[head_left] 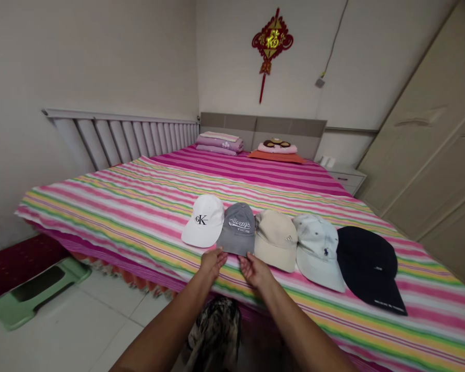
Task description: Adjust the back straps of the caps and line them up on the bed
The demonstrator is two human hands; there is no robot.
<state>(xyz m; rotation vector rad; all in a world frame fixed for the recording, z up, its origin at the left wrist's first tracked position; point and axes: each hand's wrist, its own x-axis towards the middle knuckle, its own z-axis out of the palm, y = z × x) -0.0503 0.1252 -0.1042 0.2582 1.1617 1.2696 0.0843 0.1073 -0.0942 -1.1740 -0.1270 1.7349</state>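
Note:
Several caps lie in a row along the near side of the bed. Both of my hands pinch the brim of a grey cap (238, 225) with white lettering: my left hand (213, 263) at its left corner, my right hand (253, 268) at its right. To its left, touching or nearly so, is a white cap (207, 219) with black letters. On the right side follow a beige cap (275, 240), a pale blue cap (318, 250) with a small dark emblem, and a larger black cap (368, 263). All the brims point toward me.
The bed carries a striped sheet (112, 206). Folded bedding (219, 143) and a pink pillow (277, 149) sit by the headboard (232, 122). A radiator (132, 135) runs along the left wall; a green stool (42, 294) stands on the floor. A nightstand (344, 178) and wardrobe (430, 129) are right.

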